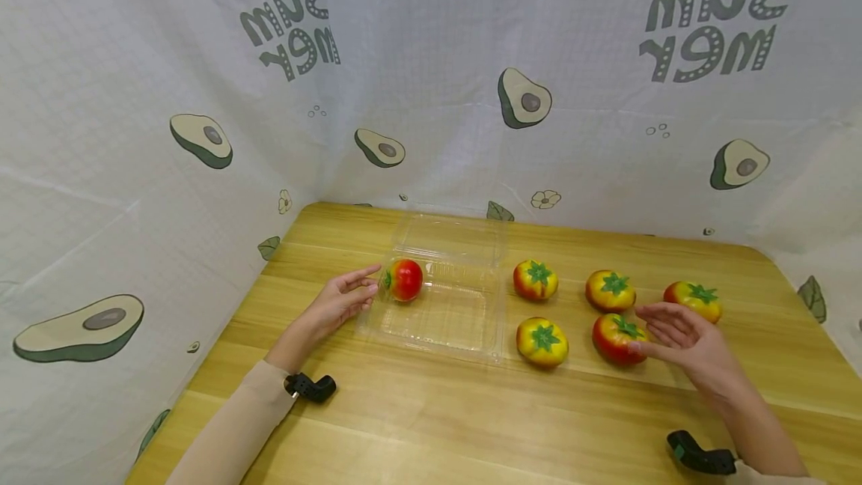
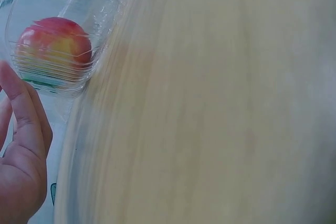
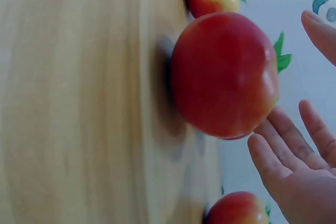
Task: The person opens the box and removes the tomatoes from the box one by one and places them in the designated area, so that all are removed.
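My left hand (image 1: 343, 296) is at the left edge of a clear plastic clamshell box (image 1: 451, 320), fingers relaxed, holding nothing. Inside the box, by its left wall, lies a red tomato (image 1: 407, 280) on its side, its green leaves toward that hand; the left wrist view shows the tomato (image 2: 55, 48) through the ridged wall. My right hand (image 1: 690, 346) hovers at a red-yellow tomato (image 1: 614, 343) with thumb and fingers spread about it. In the right wrist view this tomato (image 3: 224, 74) sits on the table, in front of the open fingers (image 3: 286, 137).
More yellow-red tomatoes stand leaves up on the wooden table (image 1: 431, 418): one at back right (image 1: 697, 299), one behind the right hand's tomato (image 1: 610, 290), and two beside the box, the rear one (image 1: 535, 280) and the front one (image 1: 542, 343). The box's lid (image 1: 451, 236) lies folded back. A printed curtain (image 1: 431, 81) surrounds the table.
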